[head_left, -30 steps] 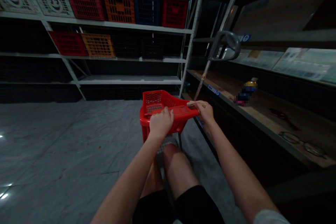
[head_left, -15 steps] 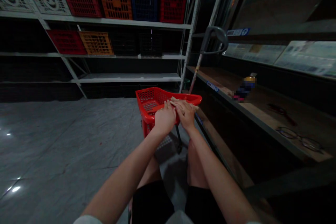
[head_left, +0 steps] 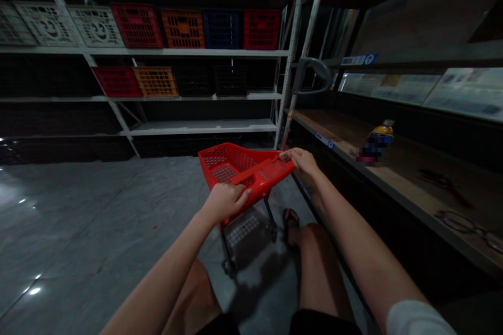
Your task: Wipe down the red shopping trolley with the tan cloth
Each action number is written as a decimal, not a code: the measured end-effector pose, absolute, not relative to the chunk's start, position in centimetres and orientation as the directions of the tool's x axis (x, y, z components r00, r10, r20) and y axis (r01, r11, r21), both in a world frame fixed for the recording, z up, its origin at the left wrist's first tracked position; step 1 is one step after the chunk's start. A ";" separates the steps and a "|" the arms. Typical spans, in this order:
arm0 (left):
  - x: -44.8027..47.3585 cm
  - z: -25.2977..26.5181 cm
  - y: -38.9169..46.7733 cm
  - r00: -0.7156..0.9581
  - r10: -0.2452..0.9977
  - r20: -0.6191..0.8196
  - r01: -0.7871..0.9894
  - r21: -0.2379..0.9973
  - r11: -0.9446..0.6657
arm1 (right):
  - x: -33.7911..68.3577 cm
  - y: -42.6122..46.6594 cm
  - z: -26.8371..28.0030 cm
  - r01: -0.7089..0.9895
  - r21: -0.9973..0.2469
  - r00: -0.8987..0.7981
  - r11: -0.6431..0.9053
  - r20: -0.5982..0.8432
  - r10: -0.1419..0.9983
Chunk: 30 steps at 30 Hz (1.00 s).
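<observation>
A small red plastic shopping cart (head_left: 271, 171) stands on the floor in front of me, its perforated basket turned up and away to the left. My left hand (head_left: 228, 200) grips the near left part of its handle, thumb along the top. At the handle's right end, my right hand (head_left: 302, 159) has its fingers curled over the edge. A bit of crumpled beige cloth (head_left: 285, 155) shows under those fingers, mostly hidden by them.
On the wooden shelf (head_left: 346, 141) at right lie a bottle (head_left: 382, 138), red-handled pliers (head_left: 444, 183) and eyeglasses (head_left: 463, 222). A grey-handled pole (head_left: 312, 76) leans against the racking. Coloured crates (head_left: 183, 29) line the back rack.
My hands, close together over the handle before, have parted: the left moved left and down, the right moved to the handle's right end with the cloth. The view has tipped up slightly.
</observation>
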State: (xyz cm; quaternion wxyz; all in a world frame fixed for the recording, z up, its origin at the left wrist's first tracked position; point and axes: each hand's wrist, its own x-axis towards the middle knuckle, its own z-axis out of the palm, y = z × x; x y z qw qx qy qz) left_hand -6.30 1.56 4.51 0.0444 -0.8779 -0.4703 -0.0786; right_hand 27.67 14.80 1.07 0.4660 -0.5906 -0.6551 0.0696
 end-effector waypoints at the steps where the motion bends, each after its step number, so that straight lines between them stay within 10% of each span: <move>1: -5.9 4.5 1.7 0.559 0.810 0.175 0.823 0.005 -0.569 | 28.0 16.0 1.4 0.703 -0.662 0.141 0.261 0.489 0.861; 11: -2.5 2.8 1.7 0.317 0.904 0.288 0.925 0.116 -0.361 | 26.2 19.0 0.0 0.648 -0.725 0.226 0.234 0.476 0.850; 19: -0.1 2.4 1.0 0.194 0.904 0.381 0.953 0.145 -0.265 | 18.7 8.8 -2.0 0.515 -0.650 0.194 0.559 0.724 0.662; 30: 0.7 1.6 1.1 0.201 0.814 0.546 0.720 0.481 -0.500 | 19.1 4.1 -1.6 0.422 -0.588 -0.044 0.691 0.747 0.663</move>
